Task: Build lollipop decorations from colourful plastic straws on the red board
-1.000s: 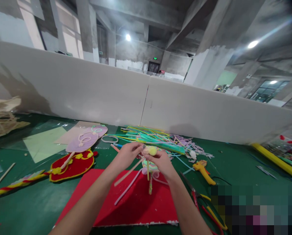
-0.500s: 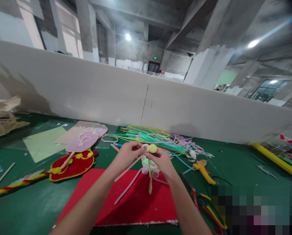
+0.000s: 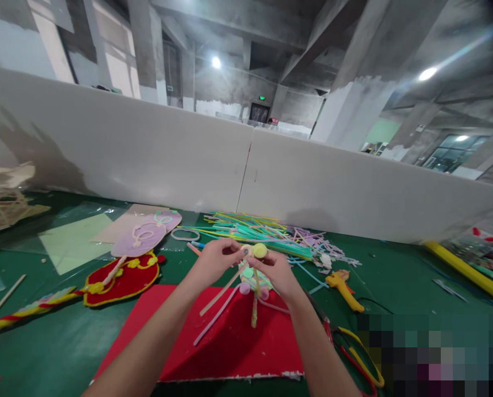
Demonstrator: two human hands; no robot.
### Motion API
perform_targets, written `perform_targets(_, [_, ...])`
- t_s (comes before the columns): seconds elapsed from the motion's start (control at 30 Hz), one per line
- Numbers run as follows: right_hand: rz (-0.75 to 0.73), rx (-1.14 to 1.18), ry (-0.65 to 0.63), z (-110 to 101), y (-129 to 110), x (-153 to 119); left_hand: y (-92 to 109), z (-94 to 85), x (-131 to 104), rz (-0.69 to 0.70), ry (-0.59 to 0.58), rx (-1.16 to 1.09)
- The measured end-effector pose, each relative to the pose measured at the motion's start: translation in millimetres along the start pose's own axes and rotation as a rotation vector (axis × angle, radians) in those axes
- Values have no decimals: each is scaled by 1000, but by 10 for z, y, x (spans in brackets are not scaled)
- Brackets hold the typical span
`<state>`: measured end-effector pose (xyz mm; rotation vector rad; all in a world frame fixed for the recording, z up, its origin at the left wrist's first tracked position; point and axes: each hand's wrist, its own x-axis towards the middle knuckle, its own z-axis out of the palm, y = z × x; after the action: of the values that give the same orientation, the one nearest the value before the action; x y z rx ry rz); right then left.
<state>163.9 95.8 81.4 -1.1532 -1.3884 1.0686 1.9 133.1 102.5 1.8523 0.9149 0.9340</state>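
Observation:
My left hand [image 3: 217, 262] pinches a peach pipe-cleaner coil [image 3: 246, 252], whose straight tail [image 3: 217, 298] hangs down to the left. Beside it, my right hand [image 3: 277, 271] grips a yellow pipe-cleaner coil [image 3: 260, 251] between thumb and fingers, its stem pointing down. Both coils are held up close together; whether they touch I cannot tell. Below the hands, a pastel striped piece [image 3: 250, 280] with a lilac coil [image 3: 245, 288] lies on a red board [image 3: 167, 336]. A lilac tail [image 3: 215, 324] stretches from that coil to the lower left. My fingers partly hide the striped piece.
Behind my hands lie many loose pipe cleaners [image 3: 266, 242]. To the right are a yellow glue gun [image 3: 345, 290] and red-and-yellow handled tools [image 3: 364, 358]. A red fan-shaped craft piece [image 3: 122, 281] and lilac pieces [image 3: 141, 237] lie left. A white partition [image 3: 167, 154] stands behind.
My right hand and the yellow coil have shifted slightly right, away from the peach coil. The peach tail has swung a little right and down. My left hand has barely moved.

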Motion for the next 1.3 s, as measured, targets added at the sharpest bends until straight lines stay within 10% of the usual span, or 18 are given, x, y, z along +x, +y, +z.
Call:
perform_targets(0.8, [-67, -201, -121, -70, -44, -36, 20, -36, -53, -6, -105, 97])
perform_targets(1.3, [-25, -71, -14, 12, 1, 4, -45, 84, 12, 38, 96, 33])
